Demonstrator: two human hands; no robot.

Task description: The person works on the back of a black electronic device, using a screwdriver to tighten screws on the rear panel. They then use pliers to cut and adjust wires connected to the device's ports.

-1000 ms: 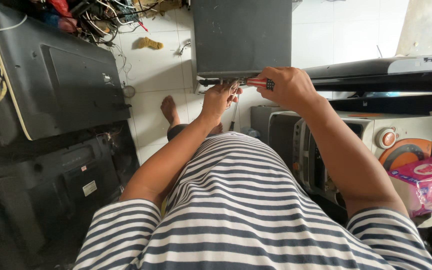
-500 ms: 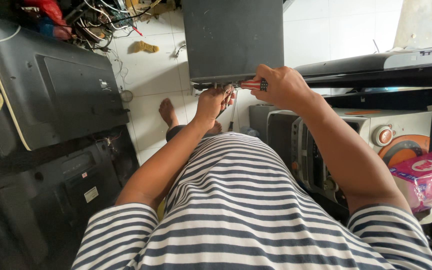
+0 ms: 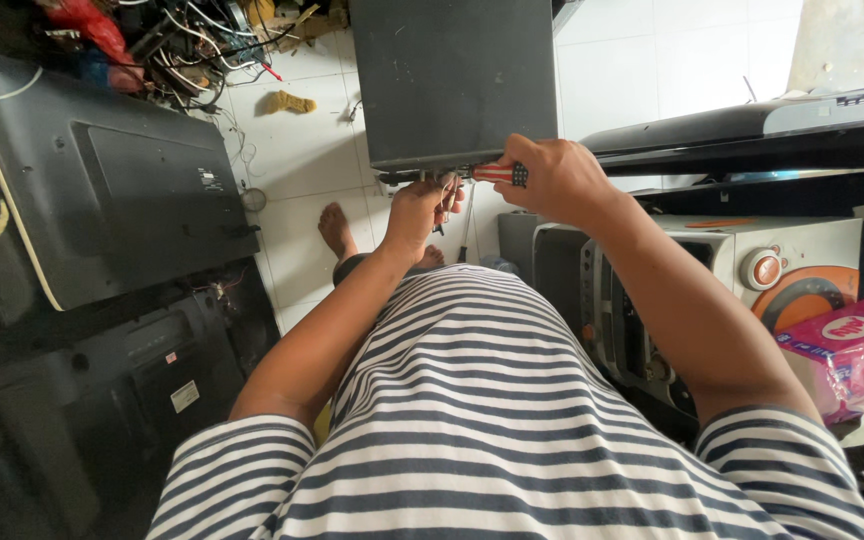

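Our right hand grips a striped-handled screwdriver, pointing left at the dark panel's near edge; our left hand pinches there. Next, steady turning.

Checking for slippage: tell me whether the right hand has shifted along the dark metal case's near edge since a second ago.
No. The right hand stays at the near edge of the dark metal case, gripping the striped-handled screwdriver; only the camera view drifted.
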